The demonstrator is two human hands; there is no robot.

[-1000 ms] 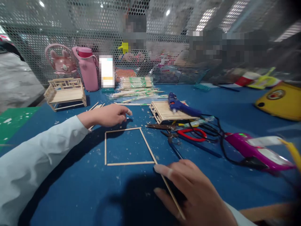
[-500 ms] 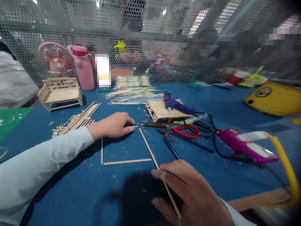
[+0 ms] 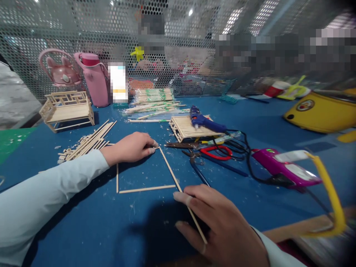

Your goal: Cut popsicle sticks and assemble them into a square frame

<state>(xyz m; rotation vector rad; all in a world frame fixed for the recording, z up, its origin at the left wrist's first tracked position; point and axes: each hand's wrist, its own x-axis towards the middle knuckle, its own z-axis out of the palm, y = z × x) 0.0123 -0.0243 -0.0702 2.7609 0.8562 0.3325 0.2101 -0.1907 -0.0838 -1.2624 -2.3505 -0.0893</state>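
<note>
My left hand (image 3: 133,147) rests on the blue table, thumb and fingertips closed at the end of a thin wooden stick that is mostly hidden beneath it. Just by those fingertips lies the far tip of a longer wooden stick (image 3: 168,167), which slants toward me. Its near part is held in the fingers of my right hand (image 3: 219,222). Between the hands, one stick (image 3: 147,189) lies crosswise and a shorter-looking one (image 3: 117,178) stands at its left end, outlining a four-sided shape. A heap of loose sticks (image 3: 93,142) lies beyond my left forearm.
Pliers (image 3: 194,163), red-handled scissors (image 3: 217,152) and a blue glue gun (image 3: 205,121) on a small stick platform (image 3: 180,129) are at right. A purple device (image 3: 274,167) trails black cable. A miniature stick bench (image 3: 69,111), pink bottle (image 3: 96,81) and bagged sticks (image 3: 154,95) stand behind.
The far tip of the slanted stick now meets the stick end at my left fingertips, closing a small gap. My right hand has moved slightly up and left with it; the view has shifted a little.
</note>
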